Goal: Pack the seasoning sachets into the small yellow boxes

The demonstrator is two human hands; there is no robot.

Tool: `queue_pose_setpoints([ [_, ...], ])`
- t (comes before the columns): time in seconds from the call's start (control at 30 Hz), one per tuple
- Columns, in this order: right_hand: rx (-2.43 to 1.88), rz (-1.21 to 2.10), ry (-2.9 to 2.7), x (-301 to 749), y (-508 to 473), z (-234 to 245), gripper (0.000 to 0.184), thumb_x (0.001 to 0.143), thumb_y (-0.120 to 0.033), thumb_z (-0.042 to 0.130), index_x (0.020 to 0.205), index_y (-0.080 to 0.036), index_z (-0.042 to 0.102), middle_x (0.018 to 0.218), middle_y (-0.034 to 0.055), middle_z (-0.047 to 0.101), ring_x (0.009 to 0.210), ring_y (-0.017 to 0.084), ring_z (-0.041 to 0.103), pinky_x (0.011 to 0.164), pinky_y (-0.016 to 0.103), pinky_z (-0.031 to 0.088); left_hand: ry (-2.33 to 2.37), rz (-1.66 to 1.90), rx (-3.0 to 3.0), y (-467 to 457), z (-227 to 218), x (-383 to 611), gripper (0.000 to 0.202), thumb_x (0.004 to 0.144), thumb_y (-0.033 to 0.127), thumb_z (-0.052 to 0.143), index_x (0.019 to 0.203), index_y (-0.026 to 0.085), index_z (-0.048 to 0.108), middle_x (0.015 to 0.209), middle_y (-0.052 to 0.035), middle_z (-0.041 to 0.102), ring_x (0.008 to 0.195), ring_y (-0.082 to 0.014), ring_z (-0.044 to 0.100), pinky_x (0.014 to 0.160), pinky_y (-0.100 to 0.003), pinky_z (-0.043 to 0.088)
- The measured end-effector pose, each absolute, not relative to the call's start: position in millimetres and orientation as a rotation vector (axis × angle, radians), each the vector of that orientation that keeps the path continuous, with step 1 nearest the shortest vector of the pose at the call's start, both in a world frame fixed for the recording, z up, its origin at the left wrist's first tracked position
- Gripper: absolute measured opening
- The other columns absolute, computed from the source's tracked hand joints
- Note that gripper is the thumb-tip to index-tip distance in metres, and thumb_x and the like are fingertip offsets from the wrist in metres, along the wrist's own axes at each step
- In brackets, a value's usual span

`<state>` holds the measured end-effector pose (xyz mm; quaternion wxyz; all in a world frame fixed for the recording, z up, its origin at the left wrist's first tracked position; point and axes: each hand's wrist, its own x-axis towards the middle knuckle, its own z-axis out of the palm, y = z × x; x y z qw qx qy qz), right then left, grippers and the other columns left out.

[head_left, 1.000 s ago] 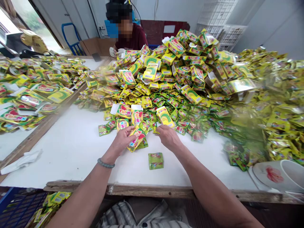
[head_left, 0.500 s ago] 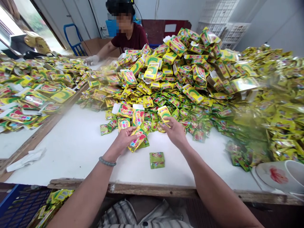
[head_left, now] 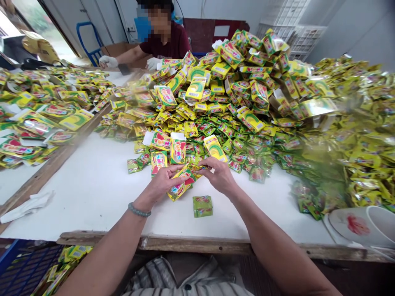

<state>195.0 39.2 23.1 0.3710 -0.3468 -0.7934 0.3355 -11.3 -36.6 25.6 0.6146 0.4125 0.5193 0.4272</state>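
Note:
My left hand (head_left: 163,181) is wrapped round a small yellow and green candy box (head_left: 182,183), holding it tilted above the white table. At the upper end of that box, my right hand (head_left: 219,174) pinches a small yellowish candy sachet (head_left: 201,167), partly hidden by the fingers. One flat green sachet (head_left: 203,206) lies on the table in front of my hands. Just beyond them lie a few boxes with raised white flaps, among them an upright-lying box (head_left: 178,149) and a yellow box (head_left: 215,148) by my right fingers.
A tall heap of candy boxes (head_left: 222,82) stands ahead, with green sachets (head_left: 234,146) at its foot. More sachets spread right, near a white flowered mug (head_left: 354,227). Boxes (head_left: 40,119) lie left beyond a wooden strip (head_left: 61,158). A gloved co-worker (head_left: 166,39) sits opposite.
My right hand has moved left to the end of the box in my left hand. The co-worker's second gloved hand has come into view, and a dark object shows beside the other glove.

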Motion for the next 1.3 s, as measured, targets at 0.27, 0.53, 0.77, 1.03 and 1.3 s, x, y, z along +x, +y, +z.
queue_pose_setpoints([
  [0.27,-0.715,0.41,-2.176,193.5,33.2,25.7,0.012,0.092,-0.016,0.055,0.091,-0.021,0.066,0.087,0.0062,0.069,0.085,0.021,0.061,0.076,0.032,0.048,1.22,1.051,1.034,-34.2,29.6,-7.3,0.055,0.071,0.044,0.083,0.12,0.02,0.071,0.12,-0.0076,0.073,0.109,-0.0296,0.068,0.093,-0.036,0.054],
  [0.53,-0.771,0.26,-2.131,185.7,20.4,27.7,0.021,0.088,-0.008,0.049,0.083,-0.023,0.062,0.087,0.0057,0.068,0.083,0.02,0.061,0.076,0.034,0.049,1.237,1.139,0.912,-33.7,29.5,-8.2,0.063,0.065,0.042,0.087,0.121,0.018,0.07,0.117,-0.0085,0.074,0.102,-0.0276,0.071,0.089,-0.036,0.056],
  [0.77,-0.775,0.251,-2.098,183.3,19.1,27.0,0.022,0.089,-0.01,0.048,0.078,-0.023,0.061,0.088,0.0073,0.071,0.084,0.021,0.064,0.077,0.034,0.049,1.261,1.181,0.88,-34.2,34.5,-2.7,0.068,0.063,0.045,0.088,0.122,0.016,0.069,0.118,-0.0097,0.074,0.103,-0.0286,0.07,0.093,-0.04,0.055],
  [1.03,-0.933,1.456,-1.638,187.8,28.8,32.5,0.03,0.075,-0.05,0.075,0.08,-0.022,0.064,0.076,0.0009,0.069,0.074,0.019,0.064,0.071,0.033,0.052,1.298,1.09,1.04,-36.0,29.0,-8.7,0.061,0.068,0.045,0.085,0.122,0.02,0.071,0.12,-0.0074,0.074,0.108,-0.0293,0.068,0.095,-0.039,0.055],
  [1.3,-0.999,1.416,-1.738,192.6,40.3,26.0,0.031,0.075,-0.051,0.075,0.074,-0.02,0.068,0.071,0.001,0.063,0.07,0.018,0.056,0.064,0.029,0.045,1.214,1.036,0.975,-37.5,30.2,-9.4,0.063,0.069,0.041,0.086,0.124,0.017,0.069,0.117,-0.0104,0.074,0.104,-0.0299,0.07,0.093,-0.04,0.055],
])
